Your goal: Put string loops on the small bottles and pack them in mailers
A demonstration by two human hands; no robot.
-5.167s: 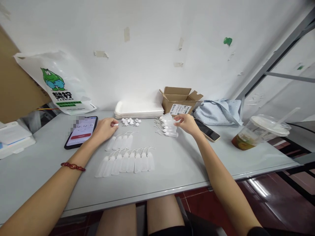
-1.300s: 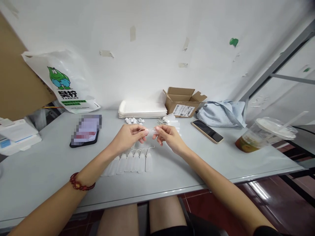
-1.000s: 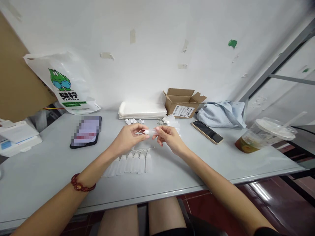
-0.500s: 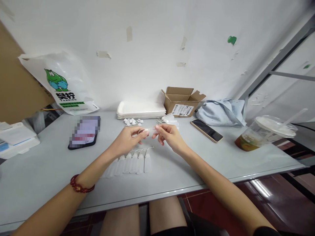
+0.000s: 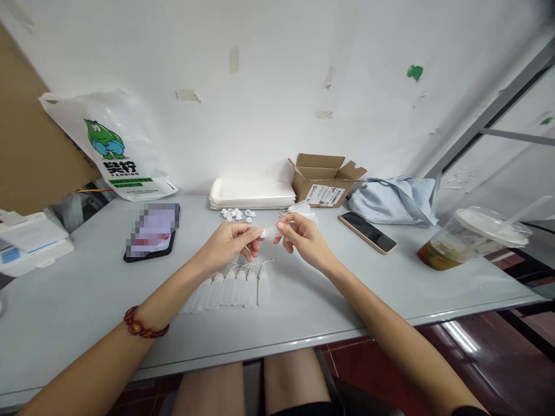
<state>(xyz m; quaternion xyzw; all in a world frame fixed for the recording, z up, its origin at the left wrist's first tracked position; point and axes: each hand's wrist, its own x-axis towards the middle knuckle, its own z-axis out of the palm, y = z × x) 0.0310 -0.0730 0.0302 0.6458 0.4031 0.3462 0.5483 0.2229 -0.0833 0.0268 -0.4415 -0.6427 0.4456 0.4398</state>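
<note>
Grey table (image 5: pixel 312 306) carries everything. White plastic bag (image 5: pixel 117 150) at far left, drink cup (image 5: pixel 472 240) at far right, lidded and with a straw; blue cloth bag (image 5: pixel 390 199) and open carton (image 5: pixel 321 185) along the far side, white stack (image 5: pixel 251 193) just left of the carton. Lit phone (image 5: pixel 154 228) on the left, dark phone (image 5: pixel 367 232) on the right.

Left hand (image 5: pixel 236 240) and right hand (image 5: pixel 307 240) meet mid-table. Both grips narrow: left pinches the white neck end of a small clear bottle (image 5: pixel 271 233), right pinches its other end, so the bottle lies roughly level between them, above the table. Fingers hide the fit at the neck, can't tell if it's seated.

Row of bottles (image 5: pixel 238 288) on the near side, thin curved tips pointing far; left end partly behind the left wrist. More bottles (image 5: pixel 302 207) beyond the right hand, loose caps (image 5: pixel 237 214) beyond the left.

Risks, my read: smooth plastic plus a small pinch area = slip, bottle drops into the row. Off-axis push could bend the thin tip or cross the neck fitting. A low left wrist could nudge the row out of line
</note>
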